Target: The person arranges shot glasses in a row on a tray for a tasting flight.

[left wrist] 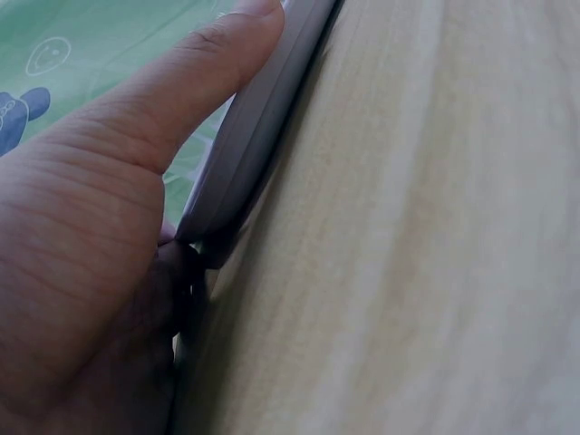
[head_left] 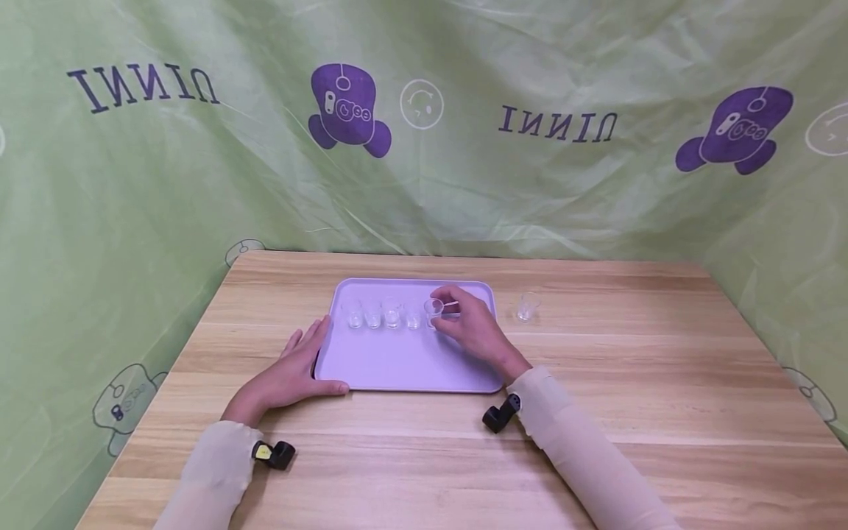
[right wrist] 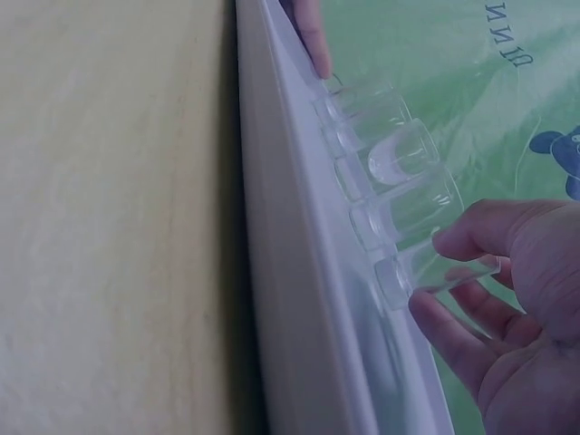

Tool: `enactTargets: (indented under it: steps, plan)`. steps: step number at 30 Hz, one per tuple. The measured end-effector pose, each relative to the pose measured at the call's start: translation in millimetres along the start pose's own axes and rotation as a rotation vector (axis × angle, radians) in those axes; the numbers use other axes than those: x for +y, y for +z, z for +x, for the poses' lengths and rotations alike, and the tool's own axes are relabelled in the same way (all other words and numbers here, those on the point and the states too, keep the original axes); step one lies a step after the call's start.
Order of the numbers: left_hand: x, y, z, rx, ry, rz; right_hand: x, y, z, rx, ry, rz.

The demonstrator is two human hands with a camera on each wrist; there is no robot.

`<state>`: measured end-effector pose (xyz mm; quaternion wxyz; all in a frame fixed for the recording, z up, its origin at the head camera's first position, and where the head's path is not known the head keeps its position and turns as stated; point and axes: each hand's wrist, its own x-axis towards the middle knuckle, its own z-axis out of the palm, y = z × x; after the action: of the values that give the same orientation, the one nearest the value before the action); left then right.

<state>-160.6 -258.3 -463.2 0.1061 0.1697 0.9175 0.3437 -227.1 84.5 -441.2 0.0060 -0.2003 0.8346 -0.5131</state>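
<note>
Wooden table [head_left: 596, 412] nearest; left hand [head_left: 291, 372] flat, steadying lilac plastic tray [head_left: 397, 368]; right hand [head_left: 472, 324] pinches small clear cup [head_left: 433, 309]; best set upright, in line.

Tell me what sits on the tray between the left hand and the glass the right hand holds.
In the head view, four small clear glasses stand in a row on the lilac tray, between the left hand and the held glass in the right hand.

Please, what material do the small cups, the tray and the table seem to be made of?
Small cups: clear and glossy, glass or hard plastic; the look cannot settle which. Tray: probably plastic, smooth matte lilac with a rounded moulded rim. Table: wood or wood-look laminate, pale visible grain.
</note>
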Motion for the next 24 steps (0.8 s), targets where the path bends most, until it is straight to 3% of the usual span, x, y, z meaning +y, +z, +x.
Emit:
enactTargets:
  steps: [16,24]
  plan:
    - [-0.5,0.7,0.2,0.004,0.004,0.003,1.7,1.3,3.3,-0.013,0.033,-0.016]
    - [-1.6,1.0,0.2,0.007,0.013,0.001,0.4,-1.1,1.1,-0.076,0.074,0.001]
